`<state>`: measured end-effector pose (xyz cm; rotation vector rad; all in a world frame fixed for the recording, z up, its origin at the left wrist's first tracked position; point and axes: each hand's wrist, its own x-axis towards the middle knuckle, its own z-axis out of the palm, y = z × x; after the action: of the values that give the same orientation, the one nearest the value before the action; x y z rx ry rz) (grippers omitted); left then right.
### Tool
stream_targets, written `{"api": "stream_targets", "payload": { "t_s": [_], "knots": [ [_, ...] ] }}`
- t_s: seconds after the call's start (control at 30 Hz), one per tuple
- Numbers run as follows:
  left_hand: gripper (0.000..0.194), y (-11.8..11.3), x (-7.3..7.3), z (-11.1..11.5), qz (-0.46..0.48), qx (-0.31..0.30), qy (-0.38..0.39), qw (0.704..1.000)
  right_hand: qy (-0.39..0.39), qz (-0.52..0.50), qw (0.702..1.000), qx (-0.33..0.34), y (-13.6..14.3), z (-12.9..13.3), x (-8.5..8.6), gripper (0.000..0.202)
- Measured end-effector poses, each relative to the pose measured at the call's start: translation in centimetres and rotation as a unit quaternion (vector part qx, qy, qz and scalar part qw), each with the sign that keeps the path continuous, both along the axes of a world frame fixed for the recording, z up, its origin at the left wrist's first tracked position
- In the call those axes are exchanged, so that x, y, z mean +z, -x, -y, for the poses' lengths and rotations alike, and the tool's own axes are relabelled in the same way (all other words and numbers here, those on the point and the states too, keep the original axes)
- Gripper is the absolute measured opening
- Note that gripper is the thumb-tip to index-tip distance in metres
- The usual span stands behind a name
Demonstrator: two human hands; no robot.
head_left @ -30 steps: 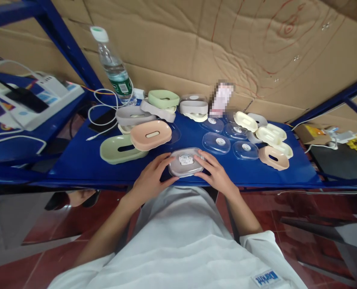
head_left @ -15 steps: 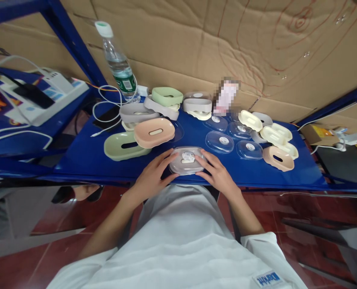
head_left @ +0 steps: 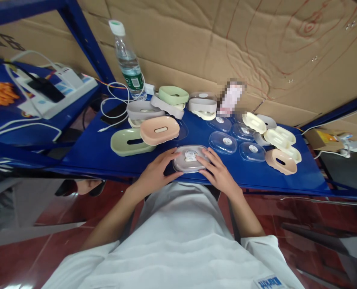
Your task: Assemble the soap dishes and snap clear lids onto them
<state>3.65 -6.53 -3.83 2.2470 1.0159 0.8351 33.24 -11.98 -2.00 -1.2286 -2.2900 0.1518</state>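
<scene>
A grey soap dish (head_left: 182,163) with a clear lid (head_left: 200,151) over it sits at the front edge of the blue table, a round white label showing on the lid. My left hand (head_left: 158,170) grips its left end between thumb and fingers. On the opposite end rests my right hand (head_left: 219,170), its fingers bent round the rim. Just left and behind lie a pink soap dish (head_left: 171,127) and a green soap dish (head_left: 121,143), the pink one overlapping the green.
Several clear lids (head_left: 223,142) lie right of centre. Cream trays (head_left: 276,138) and a peach dish (head_left: 282,162) stand at the right. Behind on the left are a water bottle (head_left: 131,72), a white cable (head_left: 106,100) and stacked dishes (head_left: 174,95). A power strip (head_left: 58,100) lies far left.
The view has shifted slightly, so things on the table appear a little further right. Both hands stay on the lidded grey soap dish, with hardly any change of grip.
</scene>
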Motion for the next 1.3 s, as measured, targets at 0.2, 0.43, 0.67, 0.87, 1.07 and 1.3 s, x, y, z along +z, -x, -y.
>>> {"api": "stream_targets", "payload": {
  "t_s": [0.2,0.43,0.67,0.87,1.07,1.3],
  "knots": [
    [0.059,0.3,0.1,-0.3,0.029,-0.003,0.018,0.999,0.025,0.007,1.0,-0.005,0.2,0.1,-0.1,0.071],
    [0.085,0.9,1.1,0.1,0.006,-0.027,0.09,0.996,-0.028,-0.067,0.997,-0.037,-1.2,0.3,0.0,0.069],
    [0.062,0.5,1.0,0.2,0.011,-0.026,0.061,0.998,-0.236,-0.024,0.903,-0.357,-15.4,4.1,2.3,0.07],
    [0.041,0.0,0.8,0.1,0.001,-0.032,0.002,0.999,-0.282,-0.042,0.7,-0.655,-34.8,4.8,4.7,0.077],
    [0.038,-0.3,0.4,0.1,-0.031,-0.014,-0.017,0.999,-0.175,-0.029,0.673,-0.718,-39.9,-1.1,6.5,0.055],
    [0.037,-0.3,0.4,0.1,-0.037,-0.008,-0.023,0.999,-0.159,0.026,0.769,-0.618,-39.9,-5.5,5.2,0.022]
  ]
}}
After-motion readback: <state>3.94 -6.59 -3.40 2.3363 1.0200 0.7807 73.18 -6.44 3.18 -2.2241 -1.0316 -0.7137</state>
